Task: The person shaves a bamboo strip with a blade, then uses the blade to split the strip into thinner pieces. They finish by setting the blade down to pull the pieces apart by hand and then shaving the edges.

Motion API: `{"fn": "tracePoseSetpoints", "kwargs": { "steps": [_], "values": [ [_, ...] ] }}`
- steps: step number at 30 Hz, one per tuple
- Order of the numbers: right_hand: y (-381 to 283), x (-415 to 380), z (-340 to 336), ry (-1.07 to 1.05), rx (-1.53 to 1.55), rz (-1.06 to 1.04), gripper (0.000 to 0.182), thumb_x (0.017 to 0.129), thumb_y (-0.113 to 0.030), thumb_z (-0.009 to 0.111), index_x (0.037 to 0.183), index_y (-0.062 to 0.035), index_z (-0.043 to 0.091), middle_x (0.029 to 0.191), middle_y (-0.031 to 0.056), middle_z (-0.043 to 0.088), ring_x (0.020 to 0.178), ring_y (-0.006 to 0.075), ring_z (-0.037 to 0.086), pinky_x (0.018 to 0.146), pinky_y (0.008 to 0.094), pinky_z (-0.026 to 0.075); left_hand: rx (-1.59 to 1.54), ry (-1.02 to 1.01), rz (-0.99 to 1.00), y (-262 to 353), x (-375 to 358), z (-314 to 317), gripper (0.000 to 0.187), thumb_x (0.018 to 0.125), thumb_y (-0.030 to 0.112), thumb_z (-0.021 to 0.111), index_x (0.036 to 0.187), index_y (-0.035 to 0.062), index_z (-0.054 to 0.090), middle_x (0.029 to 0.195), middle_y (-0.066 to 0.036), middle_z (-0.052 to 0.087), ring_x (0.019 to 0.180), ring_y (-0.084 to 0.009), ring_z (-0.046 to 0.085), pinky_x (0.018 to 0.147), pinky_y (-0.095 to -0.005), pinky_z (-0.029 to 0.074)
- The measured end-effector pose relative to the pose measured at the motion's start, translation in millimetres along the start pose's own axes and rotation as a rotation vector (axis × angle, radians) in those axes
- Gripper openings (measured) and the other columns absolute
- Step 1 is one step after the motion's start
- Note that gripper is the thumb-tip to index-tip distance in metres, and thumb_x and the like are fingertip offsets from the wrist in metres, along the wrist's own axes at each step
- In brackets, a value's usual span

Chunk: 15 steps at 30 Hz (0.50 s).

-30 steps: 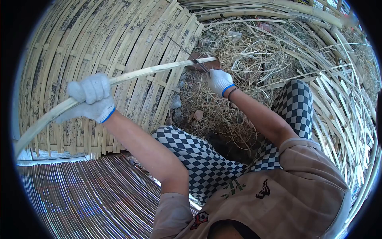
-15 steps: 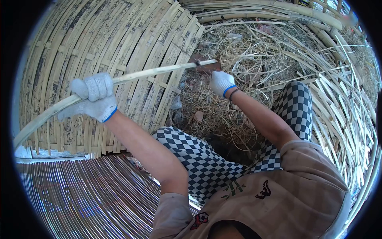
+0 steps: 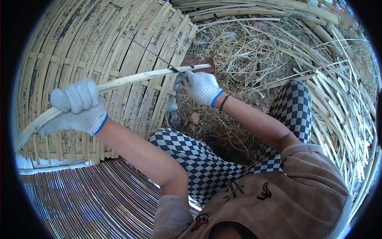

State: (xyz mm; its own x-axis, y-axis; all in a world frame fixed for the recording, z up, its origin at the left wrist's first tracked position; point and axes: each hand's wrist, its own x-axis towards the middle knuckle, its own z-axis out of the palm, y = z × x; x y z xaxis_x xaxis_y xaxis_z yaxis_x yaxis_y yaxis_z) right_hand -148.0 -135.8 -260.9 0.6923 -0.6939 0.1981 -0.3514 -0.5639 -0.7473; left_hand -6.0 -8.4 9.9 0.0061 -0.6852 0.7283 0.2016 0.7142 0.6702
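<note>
My left hand (image 3: pixel 77 105), in a white knit glove with blue trim, is wrapped around a long pale bamboo strip (image 3: pixel 135 79). The strip runs from the left edge up to the right, over the woven bamboo panel. Gloved the same way, my right hand (image 3: pixel 202 87) is closed on a knife, its handle hidden in the fist. The thin dark knife blade (image 3: pixel 157 57) points up and left and crosses the strip near its far end. Beneath that end lies a reddish-brown block (image 3: pixel 209 65).
A woven bamboo panel (image 3: pixel 95 44) leans at the left. Curly shavings (image 3: pixel 250 59) cover the ground ahead, and a heap of split bamboo strips (image 3: pixel 338 123) lies at the right. Bamboo poles (image 3: pixel 262 12) stretch along the back. Slatted material (image 3: pixel 91 195) spreads at lower left.
My right hand has moved left, and the knife blade now shows across the strip. My left hand and the strip have shifted slightly left and down.
</note>
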Motion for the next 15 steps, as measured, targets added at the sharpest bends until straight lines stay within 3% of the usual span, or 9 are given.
{"fn": "tracePoseSetpoints", "kwargs": {
  "steps": [3, 5, 7, 10, 15],
  "values": [
    [25.5, 0.5, 18.9, 0.031, 0.038, -0.066, 0.026, 0.101, -0.031, 0.056, 0.103, -0.0071, 0.067, 0.085, 0.0200, 0.073, 0.083, 0.0387, 0.072, 0.072, 0.0508, 0.057, 0.001, -0.008, -0.002, -0.6, -1.2, -3.5, 0.083, 0.064, 0.105, 0.034, 0.059, 0.0220, 0.032, 0.044, 0.005, 0.028, 0.035, -0.0061, 0.022, 0.032, -0.0230, 0.019],
    [81.2, 5.7, 56.4, -0.117, -0.048, 0.162, 0.030, 0.102, -0.032, 0.053, 0.106, -0.0071, 0.070, 0.090, 0.0221, 0.074, 0.088, 0.0407, 0.072, 0.077, 0.0516, 0.058, -0.002, -0.002, 0.009, 4.1, -6.8, -8.5, 0.083, 0.065, 0.105, 0.034, 0.059, 0.0221, 0.032, 0.044, 0.005, 0.027, 0.035, -0.0061, 0.022, 0.032, -0.0231, 0.019],
    [91.5, 4.3, 52.1, -0.121, -0.051, 0.206, 0.031, 0.102, -0.031, 0.052, 0.107, -0.0067, 0.071, 0.091, 0.0226, 0.074, 0.089, 0.0411, 0.072, 0.078, 0.0513, 0.058, -0.017, 0.004, 0.030, 6.6, -13.0, -17.8, 0.083, 0.065, 0.105, 0.034, 0.059, 0.0221, 0.032, 0.045, 0.005, 0.027, 0.036, -0.0062, 0.022, 0.033, -0.0236, 0.019],
    [69.3, 5.3, 46.5, -0.136, -0.110, 0.166, 0.029, 0.101, -0.029, 0.053, 0.106, -0.0062, 0.069, 0.090, 0.0222, 0.074, 0.088, 0.0407, 0.073, 0.077, 0.0518, 0.058, -0.042, 0.057, 0.024, 11.1, -18.9, -22.1, 0.084, 0.064, 0.106, 0.031, 0.059, 0.0225, 0.029, 0.045, 0.006, 0.023, 0.037, -0.0071, 0.017, 0.038, -0.0262, 0.014],
    [19.1, -0.7, 23.5, -0.002, -0.009, -0.081, 0.025, 0.101, -0.027, 0.054, 0.105, -0.0060, 0.067, 0.088, 0.0202, 0.074, 0.086, 0.0404, 0.073, 0.075, 0.0523, 0.057, -0.063, 0.069, 0.021, 11.1, -18.7, -20.0, 0.084, 0.065, 0.106, 0.031, 0.058, 0.0223, 0.029, 0.045, 0.006, 0.023, 0.037, -0.0072, 0.016, 0.039, -0.0273, 0.012]
  ]
}}
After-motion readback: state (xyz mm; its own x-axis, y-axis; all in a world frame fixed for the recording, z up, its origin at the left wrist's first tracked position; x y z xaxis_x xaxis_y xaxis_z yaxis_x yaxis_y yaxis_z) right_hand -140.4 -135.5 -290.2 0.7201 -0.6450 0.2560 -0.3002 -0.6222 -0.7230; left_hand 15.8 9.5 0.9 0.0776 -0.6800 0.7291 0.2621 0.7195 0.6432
